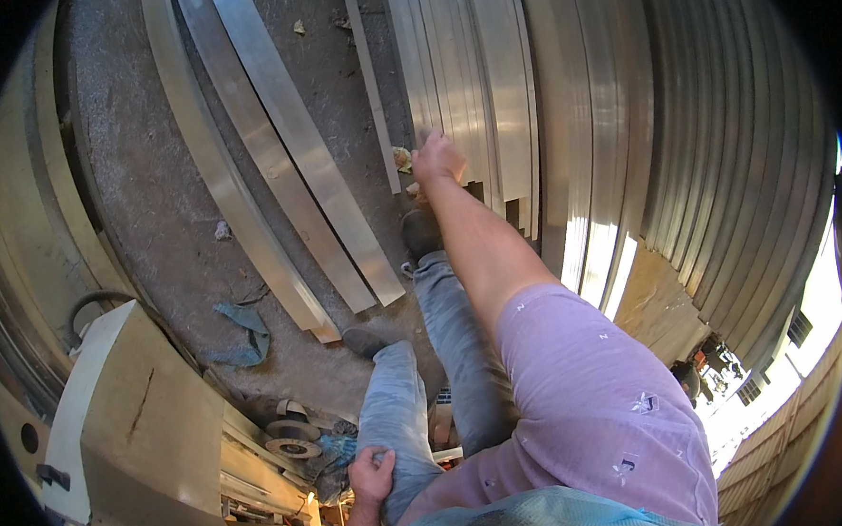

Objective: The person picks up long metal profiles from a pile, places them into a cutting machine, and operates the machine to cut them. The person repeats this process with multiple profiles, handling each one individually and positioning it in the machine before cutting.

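My right hand (439, 157) reaches forward to the left edge of a stack of long silvery metal bars (463, 70). Its fingers are closed at that edge; whether they grip a bar cannot be made out. A thin metal strip (374, 94) lies just left of this hand, and a small crumpled yellowish scrap (402, 159) sits beside the fingers. My left hand (371, 475) rests on my left leg in faded jeans, thumb apart from the fingers, holding nothing visible.
Three long flat metal bars (285, 127) lie on the dusty floor to the left. Many more profiles (729, 152) are stacked at the right. A pale, boxy machine housing (153, 420) stands lower left, near a teal rag (244, 334) and a round spool-like part (294, 439).
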A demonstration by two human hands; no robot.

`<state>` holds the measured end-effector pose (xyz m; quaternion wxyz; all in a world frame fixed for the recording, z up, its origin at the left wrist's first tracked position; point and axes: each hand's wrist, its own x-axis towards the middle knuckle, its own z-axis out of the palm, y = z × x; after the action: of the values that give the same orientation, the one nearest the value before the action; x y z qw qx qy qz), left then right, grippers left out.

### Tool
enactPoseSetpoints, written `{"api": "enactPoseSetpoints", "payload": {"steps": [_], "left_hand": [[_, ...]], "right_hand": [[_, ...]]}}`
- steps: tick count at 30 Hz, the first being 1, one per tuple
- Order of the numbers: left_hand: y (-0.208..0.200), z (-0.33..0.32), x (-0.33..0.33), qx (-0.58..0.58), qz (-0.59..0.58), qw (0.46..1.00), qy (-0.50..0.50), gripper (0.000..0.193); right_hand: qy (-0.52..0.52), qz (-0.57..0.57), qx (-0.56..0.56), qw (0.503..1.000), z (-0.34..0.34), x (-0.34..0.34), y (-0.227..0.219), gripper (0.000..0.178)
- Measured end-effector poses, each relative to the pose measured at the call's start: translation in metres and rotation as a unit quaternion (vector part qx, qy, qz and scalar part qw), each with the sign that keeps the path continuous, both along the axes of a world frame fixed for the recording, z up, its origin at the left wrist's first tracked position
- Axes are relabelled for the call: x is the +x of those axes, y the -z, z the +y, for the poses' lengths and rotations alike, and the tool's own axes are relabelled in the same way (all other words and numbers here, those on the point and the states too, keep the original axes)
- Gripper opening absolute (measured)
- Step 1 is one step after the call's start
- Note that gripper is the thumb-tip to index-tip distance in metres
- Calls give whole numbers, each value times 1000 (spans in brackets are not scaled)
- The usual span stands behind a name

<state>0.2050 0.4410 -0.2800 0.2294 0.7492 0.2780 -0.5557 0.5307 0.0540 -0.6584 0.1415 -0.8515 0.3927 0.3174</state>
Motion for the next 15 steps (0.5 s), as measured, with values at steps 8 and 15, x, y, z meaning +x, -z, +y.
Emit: {"api": "enactPoseSetpoints", "payload": {"steps": [8,15], "left_hand": [[4,-4,0,10,18,999,-28,30],[0,-11,8,8,3,1000,-11,30]], "right_hand": [[11,-17,-38,999,12,-6,19,42],[3,-16,5,1000,22,2,4,44]]}}
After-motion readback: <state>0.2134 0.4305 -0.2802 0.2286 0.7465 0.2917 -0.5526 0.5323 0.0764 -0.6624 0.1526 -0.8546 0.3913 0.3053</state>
